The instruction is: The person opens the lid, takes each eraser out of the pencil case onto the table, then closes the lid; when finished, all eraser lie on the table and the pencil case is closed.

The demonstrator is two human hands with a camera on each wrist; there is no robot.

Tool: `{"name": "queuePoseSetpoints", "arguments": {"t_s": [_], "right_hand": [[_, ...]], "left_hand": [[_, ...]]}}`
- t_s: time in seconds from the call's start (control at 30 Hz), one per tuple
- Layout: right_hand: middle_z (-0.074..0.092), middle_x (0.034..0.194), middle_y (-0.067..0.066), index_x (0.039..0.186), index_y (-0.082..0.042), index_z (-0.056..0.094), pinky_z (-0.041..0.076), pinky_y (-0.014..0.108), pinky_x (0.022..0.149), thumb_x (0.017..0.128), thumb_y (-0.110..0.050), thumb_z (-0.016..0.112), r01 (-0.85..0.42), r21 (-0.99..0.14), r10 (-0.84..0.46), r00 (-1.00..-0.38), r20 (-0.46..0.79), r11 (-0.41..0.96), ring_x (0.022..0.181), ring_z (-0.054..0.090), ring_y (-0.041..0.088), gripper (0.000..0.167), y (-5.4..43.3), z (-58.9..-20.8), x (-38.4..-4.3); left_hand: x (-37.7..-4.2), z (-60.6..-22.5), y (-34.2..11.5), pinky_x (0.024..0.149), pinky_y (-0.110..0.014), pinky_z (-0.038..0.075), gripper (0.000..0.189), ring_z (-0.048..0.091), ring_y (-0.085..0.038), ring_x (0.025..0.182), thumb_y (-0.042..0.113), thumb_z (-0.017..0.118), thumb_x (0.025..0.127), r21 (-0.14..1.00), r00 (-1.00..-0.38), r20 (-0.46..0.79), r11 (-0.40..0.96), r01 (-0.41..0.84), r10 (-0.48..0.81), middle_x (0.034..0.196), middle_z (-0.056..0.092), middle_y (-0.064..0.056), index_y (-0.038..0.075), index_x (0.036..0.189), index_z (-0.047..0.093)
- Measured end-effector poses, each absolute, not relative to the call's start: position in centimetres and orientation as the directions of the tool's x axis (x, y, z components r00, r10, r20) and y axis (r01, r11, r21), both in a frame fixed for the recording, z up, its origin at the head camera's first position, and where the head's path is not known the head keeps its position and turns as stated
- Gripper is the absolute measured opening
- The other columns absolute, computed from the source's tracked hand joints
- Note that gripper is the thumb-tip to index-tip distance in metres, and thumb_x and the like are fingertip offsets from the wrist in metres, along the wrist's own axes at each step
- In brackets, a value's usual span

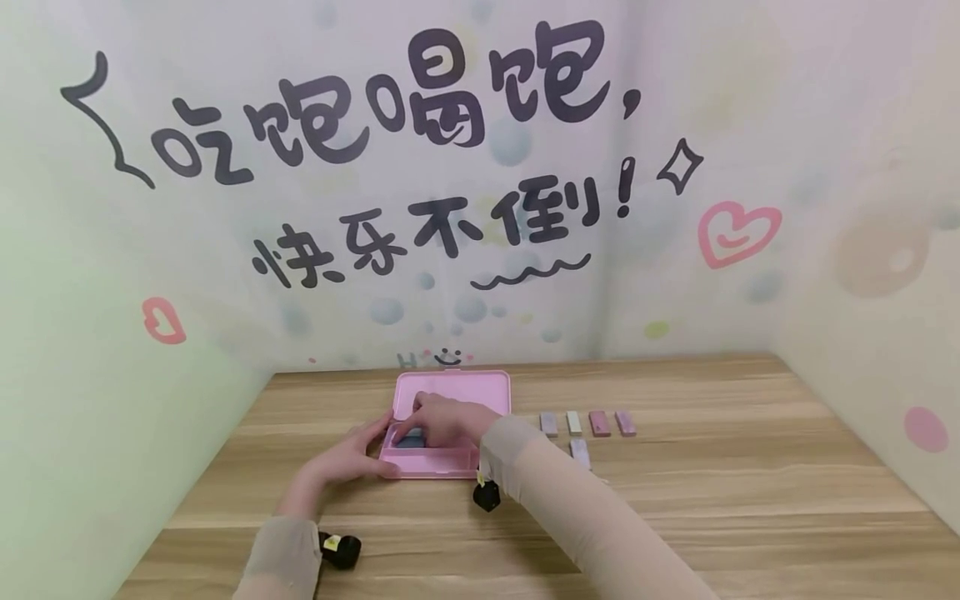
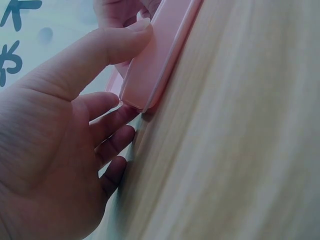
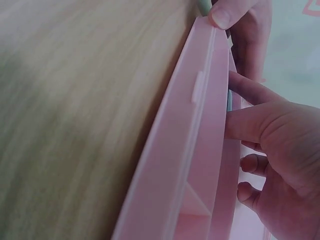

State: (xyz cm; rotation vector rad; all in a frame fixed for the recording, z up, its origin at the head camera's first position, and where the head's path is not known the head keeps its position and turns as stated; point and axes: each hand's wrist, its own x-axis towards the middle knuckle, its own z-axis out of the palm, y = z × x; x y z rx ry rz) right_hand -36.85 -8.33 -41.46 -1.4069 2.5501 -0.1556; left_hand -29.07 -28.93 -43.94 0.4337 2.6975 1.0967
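A pink pencil case (image 1: 427, 460) lies open on the table, its lid (image 1: 457, 385) tipped back toward the wall. Inside, a divider sets off a back compartment from a front one. My left hand (image 1: 345, 458) holds the case at its left end, thumb on the front corner and fingers along the side. My right hand (image 1: 450, 419) reaches into the back compartment. In the right wrist view its thumb and index finger stand on either side of a blue-grey block (image 3: 229, 101), mostly hidden by the hand and the case wall.
Right of the case stands a row of small blocks: a greyish one (image 1: 548, 424), a whitish one (image 1: 573, 423), a dark pink one (image 1: 599, 423) and a mauve one (image 1: 626, 423). A pale block (image 1: 580, 454) lies nearer, beside the right sleeve. A printed cloth hangs behind the table.
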Motion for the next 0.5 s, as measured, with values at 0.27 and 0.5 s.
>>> {"name": "queuePoseSetpoints", "arguments": {"t_s": [0.27, 0.5], "right_hand": [[0.045, 0.114, 0.001, 0.123, -0.044, 0.064, 0.04, 0.022, 0.076, 0.089, -0.004, 0.064, -0.788, -0.253, -0.827, -0.54, -0.157, 0.562, 0.096, 0.043, 0.012, 0.052, -8.16, -41.39, -36.93], [0.045, 0.116, 0.002, 0.126, -0.043, 0.061, 0.039, 0.024, 0.084, 0.086, -0.006, 0.068, -0.793, -0.232, -0.826, -0.543, -0.152, 0.564, 0.099, 0.044, 0.012, 0.055, -7.97, -40.68, -36.91]], "left_hand": [[-28.88, -43.65, -28.66, 0.108, -0.067, 0.011, 0.103, 0.008, -0.049, 0.141, 0.036, 0.08, 0.076, 0.706, -0.939, -0.094, 0.687, 0.173, 0.332, 0.155, 0.02, -0.026, 0.008, 0.155, 0.02], [-28.93, -43.66, -28.87, 0.107, -0.068, 0.009, 0.103, 0.006, -0.051, 0.141, 0.037, 0.08, 0.076, 0.695, -0.939, -0.094, 0.697, 0.175, 0.33, 0.156, 0.019, -0.026, 0.008, 0.155, 0.02]]}}
